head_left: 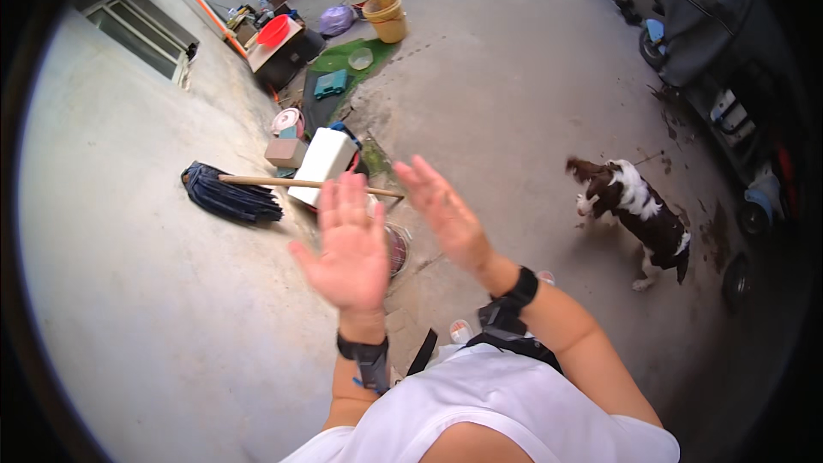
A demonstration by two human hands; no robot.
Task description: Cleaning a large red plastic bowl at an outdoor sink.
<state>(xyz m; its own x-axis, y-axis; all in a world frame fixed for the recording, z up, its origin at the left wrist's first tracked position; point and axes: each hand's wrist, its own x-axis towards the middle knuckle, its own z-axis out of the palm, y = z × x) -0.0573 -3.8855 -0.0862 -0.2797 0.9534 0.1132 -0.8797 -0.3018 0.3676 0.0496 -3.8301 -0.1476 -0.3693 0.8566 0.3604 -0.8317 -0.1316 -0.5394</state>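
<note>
My left hand [347,257] is raised in front of me with its palm showing and its fingers stretched out. To its right, my right hand [446,216] is also up, fingers straight and slightly blurred. Neither holds anything, and a gap separates them. Black straps with small devices circle both wrists. Behind my left hand runs the wooden handle of a mop [231,195], whose dark blue head rests against the pale wall. A white box [325,161] stands tilted just beyond my left fingertips. Partly hidden behind that hand is a round, reddish-brown object [397,252].
A brown and white dog [641,206] stands on the concrete at right. Covered vehicles [703,17] line the right side. Farther along the left wall are a yellow bucket [386,19], a red basin [274,32], a purple bag [336,20] and a teal case [331,84].
</note>
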